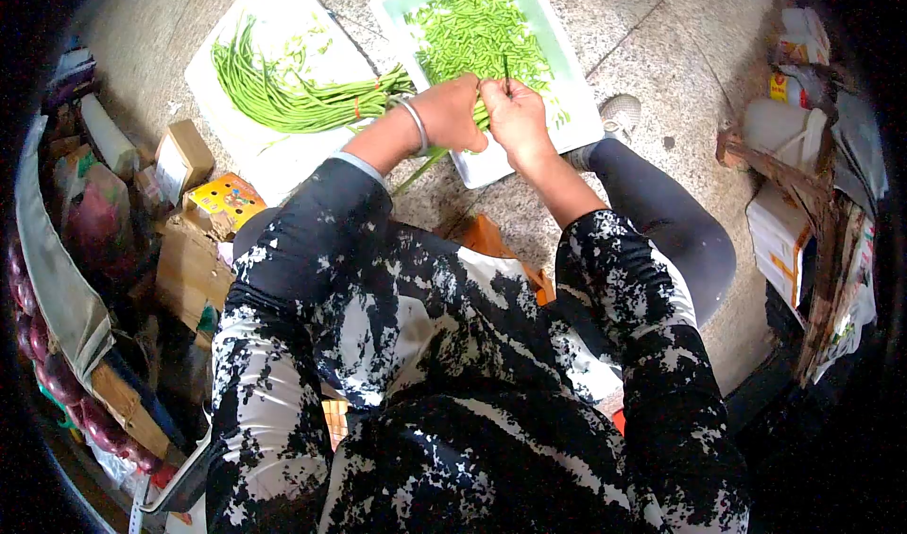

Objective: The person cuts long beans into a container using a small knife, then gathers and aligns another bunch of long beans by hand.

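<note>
The person sits low over a stone floor [652,24], both arms in black-and-white patterned sleeves reaching forward. The left hand [452,114], with a metal bangle [414,124] on its wrist, has its fingers curled shut around the ends of some long green beans [283,95], right at the near edge of a white tray [576,100]. The right hand [515,114] sits just beside it, almost touching, with its fingers pinched narrow on a thin dark stem-like piece [506,73] that sticks up above the knuckles; what exactly it is cannot be made out. The tray holds a heap of short cut bean pieces [477,29]. To the left of the tray, the main bundle of long beans lies on a white board [274,10], tied near one end with a red band [357,109]. Cardboard boxes [194,237] crowd the floor on the person's left, and more boxes and packets [784,222] stand on the right.
</note>
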`<state>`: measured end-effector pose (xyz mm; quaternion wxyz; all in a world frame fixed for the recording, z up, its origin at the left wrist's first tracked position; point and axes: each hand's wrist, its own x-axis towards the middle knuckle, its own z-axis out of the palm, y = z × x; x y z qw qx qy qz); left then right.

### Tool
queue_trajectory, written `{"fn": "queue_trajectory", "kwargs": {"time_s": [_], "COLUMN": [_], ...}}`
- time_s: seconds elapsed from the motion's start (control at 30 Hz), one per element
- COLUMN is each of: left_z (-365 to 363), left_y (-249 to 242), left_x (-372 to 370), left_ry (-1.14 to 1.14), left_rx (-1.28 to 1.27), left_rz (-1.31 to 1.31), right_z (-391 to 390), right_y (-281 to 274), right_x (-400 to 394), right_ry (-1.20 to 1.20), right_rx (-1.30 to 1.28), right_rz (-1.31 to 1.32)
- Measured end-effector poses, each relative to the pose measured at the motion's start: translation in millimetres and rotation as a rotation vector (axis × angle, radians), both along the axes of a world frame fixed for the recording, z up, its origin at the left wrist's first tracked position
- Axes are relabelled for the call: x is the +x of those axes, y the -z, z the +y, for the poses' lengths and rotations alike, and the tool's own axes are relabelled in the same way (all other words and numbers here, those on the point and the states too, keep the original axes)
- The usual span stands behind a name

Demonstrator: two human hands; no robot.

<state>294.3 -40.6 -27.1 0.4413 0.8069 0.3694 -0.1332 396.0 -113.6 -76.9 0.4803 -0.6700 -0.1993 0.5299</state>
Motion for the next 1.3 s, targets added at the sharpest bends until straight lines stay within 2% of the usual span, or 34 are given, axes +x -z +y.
{"fn": "queue_trajectory", "kwargs": {"time_s": [0.03,0.1,0.17,0.23,0.33,0.4,0.47,0.53,0.63,0.7,0.77,0.83,0.97,1.07,1.23,1.3], "left_z": [3,9,12,10,3,-2,-1,1,5,11,16,19,18,10,4,6], "left_y": [-8,3,2,4,4,3,6,12,18,21,25,24,23,31,19,20], "left_x": [-2,-8,-9,-11,-8,-8,-8,-9,-13,-16,-20,-21,-17,-13,-7,-7], "left_ry": [0.029,0.049,0.135,0.118,-0.003,-0.210,-0.215,-0.223,-0.314,-0.361,-0.361,-0.334,-0.225,-0.155,-0.109,-0.117], "left_rx": [-0.118,-0.066,-0.182,-0.246,-0.366,-0.486,-0.502,-0.516,-0.409,-0.252,-0.214,-0.113,-0.013,0.210,0.217,0.200], "left_rz": [0.068,0.007,0.152,0.124,0.045,-0.011,-0.023,-0.034,-0.065,-0.006,-0.008,0.069,0.090,0.163,0.179,0.165], "right_z": [1,1,2,3,5,6,8,11,9,5,-3,-8,-7,-4,-3,-5], "right_y": [-4,-10,-11,-13,-12,-15,-24,-34,-35,-23,-20,-26,-29,-22,-17,-11], "right_x": [1,8,10,10,11,14,20,25,33,43,44,34,26,23,20,17], "right_ry": [0.035,0.006,-0.005,-0.014,-0.009,0.003,-0.092,-0.078,-0.005,-0.078,-0.174,-0.149,-0.256,-0.239,-0.178,-0.153], "right_rx": [0.009,-0.062,-0.055,-0.048,-0.025,-0.007,-0.111,-0.112,-0.133,-0.135,-0.092,0.023,0.003,0.015,-0.046,0.004], "right_rz": [0.081,0.056,0.033,0.011,-0.002,0.007,0.107,0.185,0.276,0.247,0.293,0.656,0.813,0.749,0.725,0.626]}}
